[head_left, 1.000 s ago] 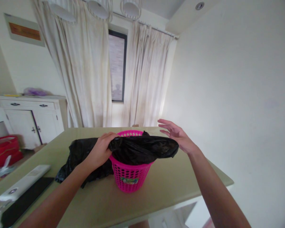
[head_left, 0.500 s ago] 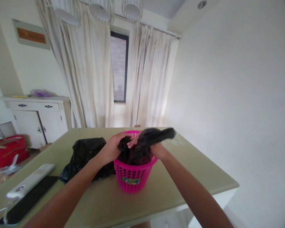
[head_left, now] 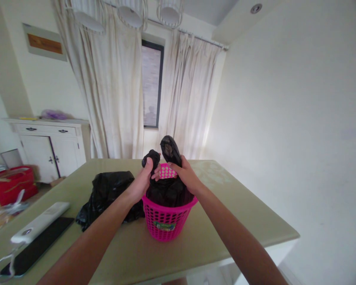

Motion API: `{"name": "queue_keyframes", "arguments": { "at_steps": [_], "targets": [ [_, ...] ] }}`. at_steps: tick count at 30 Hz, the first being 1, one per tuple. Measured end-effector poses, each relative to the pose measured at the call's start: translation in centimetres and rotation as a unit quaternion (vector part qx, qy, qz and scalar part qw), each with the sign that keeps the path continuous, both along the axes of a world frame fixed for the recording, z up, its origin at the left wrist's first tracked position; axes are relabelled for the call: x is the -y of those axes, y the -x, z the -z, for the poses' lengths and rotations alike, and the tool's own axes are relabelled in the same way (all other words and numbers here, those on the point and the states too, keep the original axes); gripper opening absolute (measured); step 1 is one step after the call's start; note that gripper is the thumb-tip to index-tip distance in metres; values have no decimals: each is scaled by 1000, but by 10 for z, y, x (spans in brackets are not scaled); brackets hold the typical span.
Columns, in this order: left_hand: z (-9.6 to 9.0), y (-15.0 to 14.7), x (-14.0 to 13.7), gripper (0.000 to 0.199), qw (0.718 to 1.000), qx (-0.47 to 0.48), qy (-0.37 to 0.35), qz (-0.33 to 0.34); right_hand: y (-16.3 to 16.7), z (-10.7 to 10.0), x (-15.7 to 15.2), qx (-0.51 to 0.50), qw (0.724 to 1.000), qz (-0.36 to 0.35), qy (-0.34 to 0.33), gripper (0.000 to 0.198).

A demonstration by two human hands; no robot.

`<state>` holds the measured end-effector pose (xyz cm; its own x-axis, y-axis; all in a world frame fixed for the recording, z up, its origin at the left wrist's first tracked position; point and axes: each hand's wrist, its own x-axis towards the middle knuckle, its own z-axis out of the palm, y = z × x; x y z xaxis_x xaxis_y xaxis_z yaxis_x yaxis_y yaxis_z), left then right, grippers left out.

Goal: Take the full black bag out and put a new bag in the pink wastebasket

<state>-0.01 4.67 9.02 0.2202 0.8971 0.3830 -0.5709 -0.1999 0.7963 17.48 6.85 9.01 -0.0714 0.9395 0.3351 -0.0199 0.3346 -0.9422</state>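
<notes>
A: Status on the pink basket (head_left: 165,219)?

B: It is sitting on the bench (head_left: 225,221), near the front edge. A black bag (head_left: 167,192) is filling it. Left hand (head_left: 142,182) is clamping one bunched end of the bag just above the basket rim, right hand (head_left: 185,174) is clamping the other end, slightly higher. Both fists are closed tight on plastic.

A: Risks?

B: The basket is looking light and nothing is pinning it down. An upward tug on the two ends is likely lifting or tipping it toward the bench edge. Thin plastic is also at risk of tearing at the gripped ends.

A: Anything else near the basket?

B: A second black bag (head_left: 106,194) is lying crumpled just left of the basket, touching it, I think. Further left, a white remote (head_left: 40,222) is resting on a dark flat device (head_left: 38,247).

A: What can't you see?

B: The bag's contents are hidden. The basket's label (head_left: 161,226) is too blurred to read. The fingertips are buried in plastic.
</notes>
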Motion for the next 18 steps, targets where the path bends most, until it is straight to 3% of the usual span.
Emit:
{"name": "queue_keyframes", "arguments": {
  "at_steps": [3, 6, 9, 12, 16, 18],
  "targets": [
    [-4, -7, 5, 82, 999, 12, 1, 38, -2, 7, -10, 141, 988, 36, -45, 28],
    [-2, -6, 4, 75, 999, 34, 28, 26, -7, 9, -16, 214, 973, 60, -60, 23],
    [3, -7, 0, 61, 998, 32, 44, -27, -9, 9, -16, 162, 985, 54, -20, 33],
    [7, -9, -1, 57, 998, 18, 22, -56, -7, 6, -9, 81, 997, -3, 4, 53],
    [3, -9, 7, 71, 999, 1, -13, 36, -1, 1, -1, 75, 986, -151, 13, 79],
    [0, -7, 11, 83, 997, 18, 1, 73, 1, 1, -3, 102, 987, -126, -12, 76]
  ]
}}
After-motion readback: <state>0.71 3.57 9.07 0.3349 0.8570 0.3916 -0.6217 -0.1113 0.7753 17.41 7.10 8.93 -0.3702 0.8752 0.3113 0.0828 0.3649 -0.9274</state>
